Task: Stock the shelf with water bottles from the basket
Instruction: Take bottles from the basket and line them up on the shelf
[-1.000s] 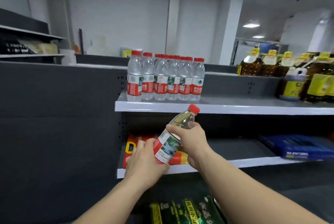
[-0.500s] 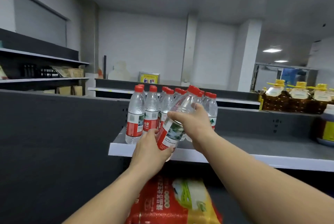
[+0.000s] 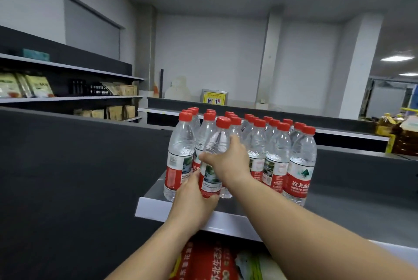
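A clear water bottle [image 3: 216, 144] with a red cap and red label stands upright at the front of the grey shelf [image 3: 226, 222]. My left hand [image 3: 194, 200] is wrapped around its base. My right hand [image 3: 228, 162] grips its middle from the right. Several matching water bottles [image 3: 278, 159] stand in rows behind it and to its right, and one stands close on its left. The basket is out of view.
A red and yellow rice bag [image 3: 210, 259] lies on the lower shelf under my arms. Oil bottles [image 3: 402, 135] stand at the far right. A dark panel fills the left, with stocked wall shelves [image 3: 67, 98] behind it.
Both hands have lifted the bottle from below the shelf up to the shelf's front edge and turned it upright beside the other bottles. The camera has moved closer.
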The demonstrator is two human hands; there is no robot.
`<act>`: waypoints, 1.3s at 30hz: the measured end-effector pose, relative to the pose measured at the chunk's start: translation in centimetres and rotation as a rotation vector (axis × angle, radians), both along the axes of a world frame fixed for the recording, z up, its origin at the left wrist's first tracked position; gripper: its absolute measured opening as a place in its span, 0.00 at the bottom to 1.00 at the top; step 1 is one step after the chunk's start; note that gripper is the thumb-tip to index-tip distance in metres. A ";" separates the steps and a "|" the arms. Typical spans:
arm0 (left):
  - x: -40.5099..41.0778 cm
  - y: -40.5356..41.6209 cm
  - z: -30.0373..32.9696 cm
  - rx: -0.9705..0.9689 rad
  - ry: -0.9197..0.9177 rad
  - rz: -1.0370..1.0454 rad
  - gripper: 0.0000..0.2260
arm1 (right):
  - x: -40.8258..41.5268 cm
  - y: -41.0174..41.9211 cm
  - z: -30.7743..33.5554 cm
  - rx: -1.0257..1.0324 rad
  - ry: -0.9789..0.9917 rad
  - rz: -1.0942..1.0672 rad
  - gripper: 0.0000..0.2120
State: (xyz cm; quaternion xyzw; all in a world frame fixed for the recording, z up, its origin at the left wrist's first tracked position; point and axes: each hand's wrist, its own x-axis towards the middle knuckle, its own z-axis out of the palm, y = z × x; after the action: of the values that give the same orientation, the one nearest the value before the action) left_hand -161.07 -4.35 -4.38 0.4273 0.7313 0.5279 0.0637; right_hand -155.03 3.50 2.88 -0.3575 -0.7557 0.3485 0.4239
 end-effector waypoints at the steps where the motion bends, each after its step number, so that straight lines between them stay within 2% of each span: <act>1: -0.2 0.1 -0.2 -0.001 -0.005 -0.001 0.22 | -0.5 0.2 -0.2 -0.006 -0.006 -0.006 0.44; 10: -0.9 1.3 -1.1 -0.063 0.060 0.068 0.24 | -2.4 0.9 -0.5 0.027 -0.072 -0.022 0.40; 14: -0.4 1.2 -1.2 -0.105 0.092 0.101 0.32 | -2.5 0.9 -1.6 -0.082 -0.121 -0.060 0.36; 18: 0.0 0.8 -1.0 -0.166 0.060 0.083 0.39 | -2.8 0.8 -3.9 -0.196 -0.284 -0.071 0.30; 25: 0.2 0.0 -1.1 -0.182 0.040 0.077 0.36 | -3.1 0.7 -4.9 -0.201 -0.229 -0.075 0.29; 32: 1.8 -1.6 -1.1 -0.148 0.047 0.080 0.27 | -1.8 0.9 -6.4 -0.187 -0.200 -0.004 0.26; 39: 4.2 -3.3 -2.1 -0.205 0.034 0.144 0.33 | 2.1 -0.2 -6.5 -0.142 -0.198 -0.023 0.25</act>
State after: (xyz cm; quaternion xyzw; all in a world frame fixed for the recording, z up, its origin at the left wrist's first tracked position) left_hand -156.89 -7.70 -6.47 0.3737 0.8112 0.4461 0.0566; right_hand -152.89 3.27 -3.67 -0.4281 -0.7630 0.3591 0.3249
